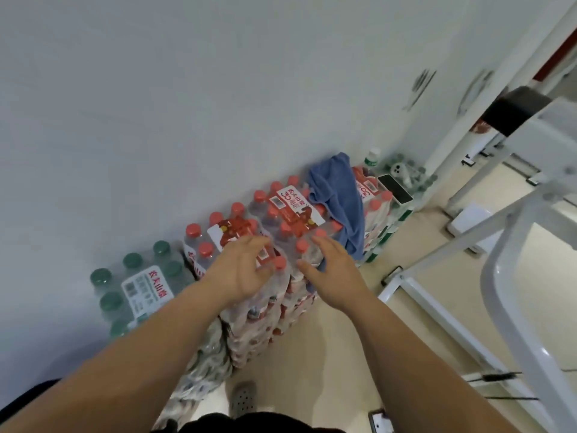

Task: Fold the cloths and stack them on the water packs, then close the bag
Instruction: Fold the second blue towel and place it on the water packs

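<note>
1. The red-capped water packs [290, 214] stand stacked on the floor [343, 354], their far side against the pale wall [187, 104]. Shrink-wrap and red-and-white labels cover their tops.
2. The blue cloth [338, 195] lies crumpled and unfolded on top of these packs, toward their right end. One edge of it hangs down the front side of the stack.
3. The left hand [246, 267] is over the near left part of the pack tops. Its grip is apart, with the fingers spread and loosely bent, the tips at a label and a red cap, holding nothing.
4. The right hand [332, 270] is just right of the left hand, at the front edge of the packs and near the cloth's hanging edge. Its grip is also apart, with the fingers nearly straight and nothing held.
5. The green-capped water packs [137, 282] sit just left of the red-capped stack, lower, and also along the wall.
6. A dark flat slab [395, 189] rests at the far right end of the packs, beyond the cloth. It is too blurred to identify.
7. A white metal frame [499, 260] stands to the right of the stack.
8. A grey perforated shoe [244, 398] is on the floor in front of the packs.
</note>
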